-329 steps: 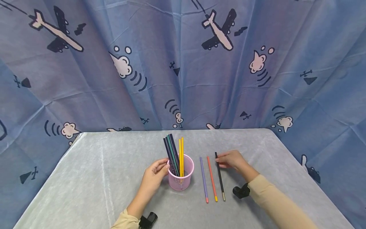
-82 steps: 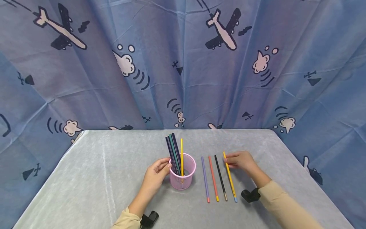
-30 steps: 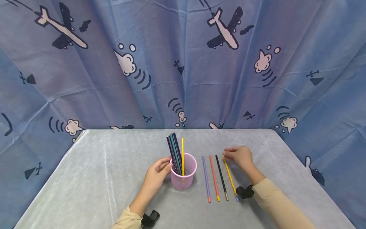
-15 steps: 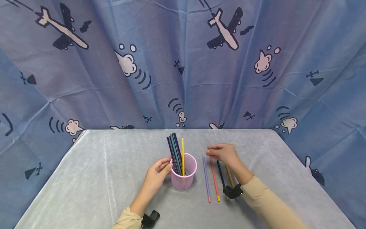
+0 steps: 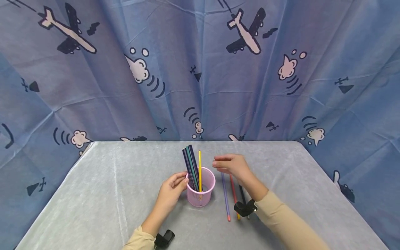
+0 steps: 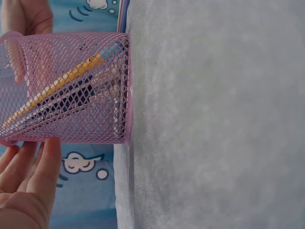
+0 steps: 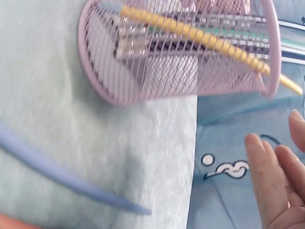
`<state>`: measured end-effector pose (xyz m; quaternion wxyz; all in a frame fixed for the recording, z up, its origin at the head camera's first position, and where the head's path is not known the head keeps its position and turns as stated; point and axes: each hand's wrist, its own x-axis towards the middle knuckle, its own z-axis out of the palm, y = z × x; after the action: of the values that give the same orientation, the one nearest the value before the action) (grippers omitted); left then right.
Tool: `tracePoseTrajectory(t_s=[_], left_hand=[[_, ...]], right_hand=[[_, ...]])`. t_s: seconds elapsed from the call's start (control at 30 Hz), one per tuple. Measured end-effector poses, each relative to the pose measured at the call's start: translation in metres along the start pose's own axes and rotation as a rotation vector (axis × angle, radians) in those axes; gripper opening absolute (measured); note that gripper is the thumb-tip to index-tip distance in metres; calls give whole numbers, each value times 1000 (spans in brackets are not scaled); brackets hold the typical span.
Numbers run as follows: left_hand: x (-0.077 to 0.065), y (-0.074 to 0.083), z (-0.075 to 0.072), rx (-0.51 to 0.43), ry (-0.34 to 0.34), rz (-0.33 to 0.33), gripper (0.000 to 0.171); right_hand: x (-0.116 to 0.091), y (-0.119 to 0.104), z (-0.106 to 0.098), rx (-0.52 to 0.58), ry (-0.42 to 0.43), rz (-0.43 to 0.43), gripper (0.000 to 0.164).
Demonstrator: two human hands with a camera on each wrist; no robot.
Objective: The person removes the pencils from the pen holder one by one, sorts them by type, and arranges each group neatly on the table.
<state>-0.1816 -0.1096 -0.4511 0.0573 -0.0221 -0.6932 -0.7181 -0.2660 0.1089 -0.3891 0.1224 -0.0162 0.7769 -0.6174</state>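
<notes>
A pink mesh pencil cup [image 5: 199,198] stands on the table. My left hand [image 5: 168,191] holds its left rim, thumb in front and fingers behind; the left wrist view shows those fingers [image 6: 44,167] against the mesh. Dark and teal pencils [image 5: 191,168] lean left in the cup, beside a single yellow pencil [image 5: 200,163]. My right hand [image 5: 232,166] hovers with nothing in it, just right of the cup. Below it lie a purple pencil [image 5: 225,198], a red pencil [image 5: 233,191] and a black pencil [image 5: 242,194]. The right forearm hides the other yellow pencil.
A pale cloth covers the table [image 5: 125,173]. Behind it hangs a blue curtain [image 5: 168,69] printed with planes. Black wrist cameras [image 5: 164,239] sit on both wrists, the right one partly over the lying pencils.
Earlier, my right hand laid a black pencil, then a yellow one, in the row. It has since let go and moved left toward the cup. The left hand stays at the rim.
</notes>
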Motion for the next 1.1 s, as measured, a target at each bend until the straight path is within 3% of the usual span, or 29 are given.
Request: tracePoseTrajectory(t_s=[0.47, 1.1], left_hand=[[-1, -1, 0, -1, 0, -12, 33], [0, -1, -1, -3, -6, -12, 33]], right_hand=[[4, -7, 27, 52, -51, -61, 40], [16, -16, 46, 54, 2, -46, 39]])
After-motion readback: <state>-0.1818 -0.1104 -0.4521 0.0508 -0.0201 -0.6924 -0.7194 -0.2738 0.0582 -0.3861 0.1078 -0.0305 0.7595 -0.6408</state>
